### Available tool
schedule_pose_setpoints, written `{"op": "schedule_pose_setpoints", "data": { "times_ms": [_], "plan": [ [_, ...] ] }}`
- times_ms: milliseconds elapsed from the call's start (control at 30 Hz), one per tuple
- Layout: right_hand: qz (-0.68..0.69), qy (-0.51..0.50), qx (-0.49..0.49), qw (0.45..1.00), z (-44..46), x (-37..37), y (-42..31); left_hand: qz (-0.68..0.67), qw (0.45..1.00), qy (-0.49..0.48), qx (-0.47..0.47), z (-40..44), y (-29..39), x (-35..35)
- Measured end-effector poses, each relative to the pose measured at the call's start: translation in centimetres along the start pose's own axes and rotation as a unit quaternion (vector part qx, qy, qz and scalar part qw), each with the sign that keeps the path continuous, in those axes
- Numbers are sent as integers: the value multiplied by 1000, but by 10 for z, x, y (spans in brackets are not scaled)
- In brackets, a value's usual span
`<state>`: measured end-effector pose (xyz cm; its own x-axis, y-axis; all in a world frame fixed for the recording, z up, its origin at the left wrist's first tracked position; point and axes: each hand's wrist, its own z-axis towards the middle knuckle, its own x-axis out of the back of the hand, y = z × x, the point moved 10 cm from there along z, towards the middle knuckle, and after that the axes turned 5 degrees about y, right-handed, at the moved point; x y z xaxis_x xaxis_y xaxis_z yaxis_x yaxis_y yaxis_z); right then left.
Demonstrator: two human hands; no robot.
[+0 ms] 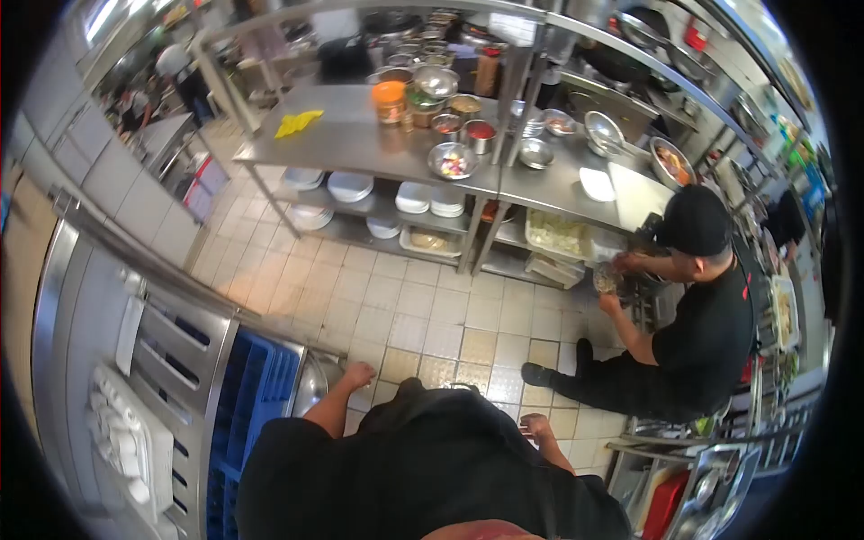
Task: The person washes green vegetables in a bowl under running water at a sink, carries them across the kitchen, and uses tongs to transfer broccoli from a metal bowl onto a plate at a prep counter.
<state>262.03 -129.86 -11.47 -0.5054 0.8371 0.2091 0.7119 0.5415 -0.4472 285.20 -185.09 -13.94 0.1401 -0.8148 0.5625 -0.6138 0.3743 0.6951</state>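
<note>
My left hand point(360, 375) hangs low on the left of my body, over the tiled floor, close to a round steel bowl point(311, 382) beside the blue racks. Its fingers are too small and foreshortened to make out, and no held thing shows. On the other side, my right hand point(537, 427) hangs beside my dark clothing with its fingers apart and nothing in them. To the right a person point(702, 315) in black sits or crouches by the counter, hands around a small container point(605, 277) whose contents are unclear.
Across the floor point(432, 306) runs a steel counter point(360, 135) with a yellow cloth point(299, 123), an orange-lidded tub point(390, 102) and several bowls. White plates point(350, 186) stack on its lower shelf. Blue racks point(256, 387) stand at left. A red tray point(664, 502) is low right.
</note>
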Motion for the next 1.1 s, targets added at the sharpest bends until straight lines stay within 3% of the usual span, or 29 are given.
{"op": "schedule_pose_setpoints", "data": {
  "times_ms": [33,67,100,133,233,300,333,433,500,533,600,700,800,833,933,967,1100],
  "plan": [
    [-4,1,0,1000,-1,-1,-3,-13,997,-27,77,-5,-10,-4],
    [40,-26,11,999,16,-3,5,162,984,-55,-40,-16,8,-9],
    [-17,-73,131,988,36,-5,3,331,926,-83,-160,-28,19,-19],
    [-72,-118,249,959,46,-7,2,484,824,-108,-275,-42,24,-33],
    [-187,-162,417,875,21,-19,-19,404,871,-125,-249,-61,-32,-41],
    [-173,-149,344,911,32,-21,-17,243,957,-151,53,-67,-72,-30],
    [-167,-131,283,935,32,-22,-17,152,954,-160,205,-87,-91,-28],
    [-104,-72,68,990,36,-18,-1,19,918,-79,387,-121,-67,-4],
    [-53,-43,31,997,23,-20,-9,99,969,-108,197,-96,-75,-16],
    [-131,-65,137,980,25,-24,-23,107,979,-109,134,-85,-77,-25],
    [-165,-65,175,968,24,-28,-32,100,990,-94,44,-68,-77,-35],
    [-180,-67,204,960,31,-34,-39,60,994,-86,20,-49,-74,-35],
    [-182,-68,215,957,32,-38,-43,3,994,-75,84,-36,-67,-28],
    [-166,-59,189,966,28,-37,-46,-21,991,-68,114,-34,-74,-27],
    [-67,-14,40,997,18,-33,-40,11,999,-49,13,-23,-73,-24],
    [-68,-9,36,997,13,-34,-45,26,999,-47,-4,-22,-74,-24],
    [-60,-6,28,998,6,-35,-51,60,991,-80,90,-25,-80,-21]
  ]
}}
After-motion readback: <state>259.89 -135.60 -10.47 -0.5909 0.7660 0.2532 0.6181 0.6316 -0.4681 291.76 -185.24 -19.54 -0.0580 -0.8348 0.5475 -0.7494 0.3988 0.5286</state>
